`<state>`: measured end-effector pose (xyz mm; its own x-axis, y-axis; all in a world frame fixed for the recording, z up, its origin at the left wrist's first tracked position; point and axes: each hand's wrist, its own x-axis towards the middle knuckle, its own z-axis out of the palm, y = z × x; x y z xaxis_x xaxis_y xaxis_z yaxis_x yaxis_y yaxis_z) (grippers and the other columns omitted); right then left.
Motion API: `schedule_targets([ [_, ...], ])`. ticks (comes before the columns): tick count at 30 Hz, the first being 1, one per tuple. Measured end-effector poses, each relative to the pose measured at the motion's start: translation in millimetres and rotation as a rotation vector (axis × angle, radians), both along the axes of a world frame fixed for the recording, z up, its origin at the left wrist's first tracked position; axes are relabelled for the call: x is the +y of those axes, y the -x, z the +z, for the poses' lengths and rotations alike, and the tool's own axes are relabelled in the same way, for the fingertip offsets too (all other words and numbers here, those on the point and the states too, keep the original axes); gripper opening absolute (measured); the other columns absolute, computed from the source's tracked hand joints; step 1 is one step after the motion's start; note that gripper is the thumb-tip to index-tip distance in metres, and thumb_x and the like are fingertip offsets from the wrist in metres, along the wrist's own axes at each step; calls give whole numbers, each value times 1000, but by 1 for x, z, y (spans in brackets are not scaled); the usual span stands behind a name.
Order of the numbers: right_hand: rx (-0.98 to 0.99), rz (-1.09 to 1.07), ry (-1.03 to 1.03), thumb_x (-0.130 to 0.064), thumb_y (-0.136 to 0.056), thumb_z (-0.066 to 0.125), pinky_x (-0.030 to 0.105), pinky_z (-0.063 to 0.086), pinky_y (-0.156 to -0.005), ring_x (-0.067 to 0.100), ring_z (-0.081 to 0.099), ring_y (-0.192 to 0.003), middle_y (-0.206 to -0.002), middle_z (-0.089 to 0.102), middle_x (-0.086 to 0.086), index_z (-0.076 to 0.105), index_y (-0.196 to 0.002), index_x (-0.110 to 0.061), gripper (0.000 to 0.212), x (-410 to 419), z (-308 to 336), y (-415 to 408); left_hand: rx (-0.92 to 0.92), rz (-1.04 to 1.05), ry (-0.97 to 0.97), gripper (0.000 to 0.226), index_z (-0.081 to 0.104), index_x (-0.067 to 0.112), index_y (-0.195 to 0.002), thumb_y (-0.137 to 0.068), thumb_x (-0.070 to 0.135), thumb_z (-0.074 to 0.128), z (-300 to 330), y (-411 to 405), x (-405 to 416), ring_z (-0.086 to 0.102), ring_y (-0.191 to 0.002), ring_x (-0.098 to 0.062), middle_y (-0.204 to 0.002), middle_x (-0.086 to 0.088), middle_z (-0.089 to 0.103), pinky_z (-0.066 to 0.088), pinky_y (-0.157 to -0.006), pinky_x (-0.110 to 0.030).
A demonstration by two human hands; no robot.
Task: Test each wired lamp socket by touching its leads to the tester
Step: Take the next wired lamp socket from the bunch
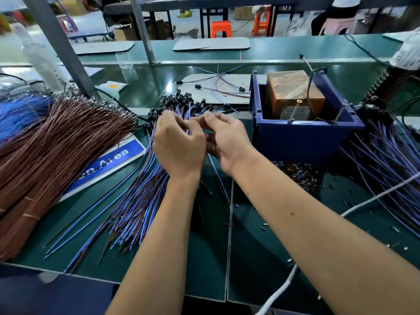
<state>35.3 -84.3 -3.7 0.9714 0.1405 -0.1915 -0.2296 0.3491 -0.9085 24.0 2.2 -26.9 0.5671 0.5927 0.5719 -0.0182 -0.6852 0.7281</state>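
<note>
A fan of wired lamp sockets (pixel 145 196) with blue and brown leads lies on the green bench, their black socket heads (pixel 179 101) bunched at the far end. My left hand (pixel 179 144) and my right hand (pixel 227 142) meet above this bunch, fingers curled and pinching wires near the heads. A brown lead (pixel 219 180) trails down from my right hand. The tester (pixel 295 96), an orange-brown box with metal contact rods, sits inside a blue bin (pixel 302 137) just right of my hands. Another heap of wired sockets (pixel 386 160) lies to the right of the bin.
A thick bundle of brown wires (pixel 56 151) and blue wires (pixel 20 114) fills the left side over a blue sign (pixel 111 162). A white cable (pixel 372 196) crosses the lower right. Small cut pieces (pixel 302 173) litter the mat. A white pad (pixel 218 87) with loose sockets lies behind.
</note>
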Motion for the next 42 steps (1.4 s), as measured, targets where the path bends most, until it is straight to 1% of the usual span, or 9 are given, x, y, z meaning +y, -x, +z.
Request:
schedule_targets([
  [7, -717, -352, 294, -5, -107, 53, 23, 50, -77, 11, 64, -76, -85, 71, 10, 65, -93, 0, 19, -5, 52, 10, -140, 187, 67, 8, 58, 10, -91, -92, 17, 55, 1, 2, 10, 46, -81, -15, -94, -4, 62, 20, -66, -22],
  [11, -1003, -481, 260, -1, -106, 48, 38, 53, -62, 25, 58, -58, -69, 58, 17, 56, -89, 0, 19, -26, 102, 16, -29, 198, -25, 21, 64, 8, -102, -96, 28, 57, 2, 4, 10, 54, -104, -31, -109, -9, 65, 34, -96, -31],
  [16, -1279, -368, 864, -13, -107, 45, 45, 45, -71, 37, 55, -67, -74, 58, 16, 61, -97, -6, 20, -59, 120, 29, -384, -192, 101, 41, 71, 5, -99, -103, 32, 41, 26, 24, -13, 59, -96, -26, -100, -9, 68, 47, -90, -50],
  [19, -1281, -60, 1009, -9, -107, 50, 44, 51, -66, 30, 60, -66, -78, 64, 9, 50, -134, -1, 28, -68, 111, 45, -470, -513, 472, 57, 73, 8, -114, -102, 47, 33, 55, 40, -40, 63, -98, -19, -110, -8, 73, 52, -84, -43],
  [24, -1203, 82, 1064, -9, -104, 54, 44, 54, -73, 28, 67, -78, -87, 65, -7, 55, -134, -10, 30, -97, 97, 48, -501, -827, 829, 16, 70, 4, -102, -104, 10, 56, 98, 43, -68, 68, -87, -11, -94, -4, 74, 52, -77, -26],
  [29, -981, 144, 744, -4, -100, 61, 32, 54, -65, 11, 62, -62, -86, 75, 3, 60, -128, -13, 29, -149, 74, 49, -373, -979, 1349, 23, 60, 12, -90, -108, 16, 47, 104, 32, -70, 67, -67, -14, -74, 0, 71, 55, -70, -28],
  [33, -807, 74, 671, -2, -98, 68, 21, 42, -53, 3, 54, -52, -78, 77, 6, 65, -109, -6, 12, -202, 37, 49, -413, -926, 1623, 42, 42, 18, -69, -110, 17, 34, 88, 15, -51, 36, -49, -11, -57, 5, 37, 34, -57, -24],
  [38, -600, 81, 716, -13, -93, 76, 18, 44, -48, 5, 52, -49, -72, 76, 5, 77, -89, -9, 6, -244, -11, 50, -447, -731, 1358, 39, 35, 23, -72, -111, 25, 36, 61, 5, -36, 13, -47, -11, -57, 6, 17, 18, -48, -24],
  [42, -548, 22, 591, -14, -92, 77, 20, 44, -48, 9, 53, -49, -72, 76, 6, 79, -88, -10, 6, -244, -31, 53, -461, -633, 596, 27, 44, 24, -81, -104, 19, 56, 33, 15, -54, 29, -49, -15, -61, 4, 35, 28, -47, -32],
])
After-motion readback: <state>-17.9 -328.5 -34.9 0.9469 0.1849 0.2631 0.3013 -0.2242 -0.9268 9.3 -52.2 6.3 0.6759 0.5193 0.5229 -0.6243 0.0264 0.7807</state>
